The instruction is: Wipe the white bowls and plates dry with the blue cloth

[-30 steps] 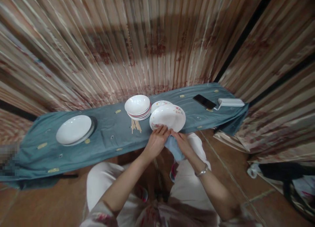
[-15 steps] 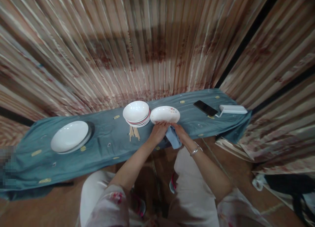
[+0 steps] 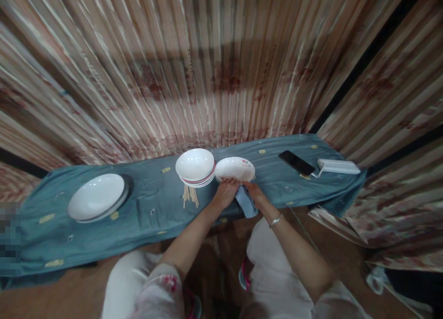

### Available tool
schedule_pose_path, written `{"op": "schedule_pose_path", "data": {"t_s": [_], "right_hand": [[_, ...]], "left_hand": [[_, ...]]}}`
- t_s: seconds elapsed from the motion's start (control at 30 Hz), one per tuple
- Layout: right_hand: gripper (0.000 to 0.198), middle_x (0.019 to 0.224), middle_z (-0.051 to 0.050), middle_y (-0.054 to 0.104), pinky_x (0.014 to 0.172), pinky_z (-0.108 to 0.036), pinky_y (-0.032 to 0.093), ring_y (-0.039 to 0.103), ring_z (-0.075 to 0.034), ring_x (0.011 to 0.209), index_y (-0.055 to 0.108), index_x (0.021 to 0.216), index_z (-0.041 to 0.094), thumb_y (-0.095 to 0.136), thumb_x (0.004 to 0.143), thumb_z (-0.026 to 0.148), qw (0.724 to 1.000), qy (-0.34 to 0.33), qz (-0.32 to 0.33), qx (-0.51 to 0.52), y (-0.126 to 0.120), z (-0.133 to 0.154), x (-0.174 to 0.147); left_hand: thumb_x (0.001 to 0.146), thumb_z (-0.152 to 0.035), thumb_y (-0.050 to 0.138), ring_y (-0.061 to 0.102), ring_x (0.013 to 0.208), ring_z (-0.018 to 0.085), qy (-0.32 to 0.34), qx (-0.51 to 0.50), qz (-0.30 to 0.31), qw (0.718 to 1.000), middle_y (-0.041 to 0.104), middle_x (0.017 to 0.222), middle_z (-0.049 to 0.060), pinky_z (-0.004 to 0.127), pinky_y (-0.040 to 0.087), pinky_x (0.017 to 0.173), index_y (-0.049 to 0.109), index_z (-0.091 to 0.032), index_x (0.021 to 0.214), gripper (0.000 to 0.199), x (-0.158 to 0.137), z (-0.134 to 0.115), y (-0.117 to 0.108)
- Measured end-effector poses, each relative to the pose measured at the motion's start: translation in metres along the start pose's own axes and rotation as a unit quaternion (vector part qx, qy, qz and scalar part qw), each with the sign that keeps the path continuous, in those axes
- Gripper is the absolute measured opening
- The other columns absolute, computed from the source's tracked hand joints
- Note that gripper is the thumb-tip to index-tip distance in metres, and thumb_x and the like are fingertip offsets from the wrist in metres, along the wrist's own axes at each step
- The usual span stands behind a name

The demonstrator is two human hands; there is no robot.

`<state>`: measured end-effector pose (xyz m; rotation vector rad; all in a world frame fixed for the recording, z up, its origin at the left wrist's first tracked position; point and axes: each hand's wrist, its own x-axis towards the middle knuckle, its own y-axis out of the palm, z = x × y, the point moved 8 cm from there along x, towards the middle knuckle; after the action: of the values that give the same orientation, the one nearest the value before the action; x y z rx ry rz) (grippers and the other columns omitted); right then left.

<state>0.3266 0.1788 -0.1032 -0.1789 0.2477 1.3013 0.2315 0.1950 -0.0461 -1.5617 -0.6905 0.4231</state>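
Note:
A white plate point(image 3: 236, 166) with a small floral print on its far right rim stands tilted toward me. My left hand point(image 3: 225, 192) grips its near edge, fingers lying over the rim. At the same edge, just to the right, my right hand point(image 3: 254, 193) is closed on a light blue cloth point(image 3: 246, 203), which hangs down over the table edge. The fingertips of both hands nearly meet, and the thumbs are hidden. Left of the plate is a stack of white bowls point(image 3: 195, 165), some red-rimmed. Several wooden chopsticks point(image 3: 190, 196) lie in front of that stack.
A teal patterned cloth point(image 3: 145, 190) covers the narrow table. Larger white dishes point(image 3: 97, 197) are stacked at the left. A black phone point(image 3: 296, 162) and a white folding stand point(image 3: 338, 166) lie at the right. Behind the table hangs a striped curtain point(image 3: 214, 79).
The camera view has shifted, so the tabletop things appear slightly lower and most lie farther right. Both hands remain at the plate's near edge, with the cloth still in my right hand.

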Motion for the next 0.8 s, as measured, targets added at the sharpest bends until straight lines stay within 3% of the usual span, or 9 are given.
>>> {"op": "schedule_pose_path", "data": {"t_s": [0.3,0.4,0.5,0.6,0.7,0.77,0.8], "right_hand": [[0.043,0.042,0.002,0.046,0.049,-0.029,0.034,0.047,-0.016,0.051,0.053,0.053,0.023,0.068,0.062,0.062,0.999,0.015,-0.035,-0.034,-0.008,-0.007,-0.001],[0.048,0.043,0.003,0.049,0.049,-0.028,0.034,0.045,-0.014,0.049,0.052,0.053,0.021,0.069,0.060,0.066,0.999,0.018,-0.031,-0.030,-0.007,-0.007,-0.008],[0.052,0.046,0.003,0.052,0.048,-0.026,0.033,0.044,-0.012,0.047,0.054,0.054,0.020,0.070,0.055,0.069,0.999,0.020,-0.013,-0.026,-0.006,-0.006,-0.022],[0.052,0.047,0.004,0.055,0.047,-0.025,0.033,0.044,-0.010,0.045,0.058,0.056,0.019,0.076,0.051,0.067,1.000,0.020,0.007,-0.017,-0.005,-0.004,-0.041],[0.046,0.054,0.002,0.063,0.050,-0.025,0.039,0.051,-0.012,0.048,0.066,0.063,0.017,0.078,0.055,0.061,0.997,0.035,0.055,0.031,0.005,-0.004,-0.055],[0.041,0.058,0.000,0.068,0.050,-0.026,0.042,0.056,-0.014,0.048,0.071,0.069,0.016,0.079,0.060,0.055,0.993,0.048,0.092,0.055,0.019,-0.008,-0.055],[0.037,0.059,-0.001,0.069,0.049,-0.026,0.042,0.057,-0.014,0.048,0.072,0.071,0.016,0.080,0.062,0.051,0.991,0.053,0.106,0.064,0.027,-0.010,-0.053]], "left_hand": [[0.094,-0.010,0.038,0.061,0.113,0.024,0.017,-0.028,-0.003,0.999,0.068,0.113,0.014,0.041,0.043,0.103,0.064,-0.013,0.107,0.030,-0.002,0.000,0.006],[0.094,-0.010,0.037,0.057,0.123,0.024,0.004,-0.036,-0.013,0.999,0.065,0.124,0.015,0.044,0.040,0.108,0.062,-0.013,0.116,0.034,-0.005,0.001,0.007],[0.094,-0.014,0.041,0.041,0.140,0.026,-0.015,-0.048,-0.037,0.998,0.052,0.144,0.018,0.049,0.031,0.115,0.052,-0.012,0.132,0.040,-0.023,0.002,0.003],[0.093,-0.021,0.047,0.036,0.143,0.026,-0.025,-0.128,-0.106,0.986,0.051,0.145,0.019,0.050,0.030,0.117,0.050,-0.012,0.135,0.043,-0.059,0.006,-0.010],[0.090,-0.023,0.053,0.047,0.135,0.026,-0.104,-0.276,-0.184,0.938,0.058,0.137,0.017,0.048,0.036,0.114,0.057,-0.016,0.127,0.038,-0.103,0.031,-0.022],[0.085,-0.024,0.061,0.054,0.128,0.027,-0.216,-0.402,-0.249,0.854,0.063,0.131,0.013,0.049,0.037,0.112,0.063,-0.021,0.118,0.033,-0.131,0.065,-0.023],[0.083,-0.024,0.064,0.055,0.127,0.026,-0.288,-0.476,-0.281,0.782,0.066,0.127,0.010,0.047,0.037,0.112,0.065,-0.023,0.112,0.029,-0.145,0.084,-0.019]]}}
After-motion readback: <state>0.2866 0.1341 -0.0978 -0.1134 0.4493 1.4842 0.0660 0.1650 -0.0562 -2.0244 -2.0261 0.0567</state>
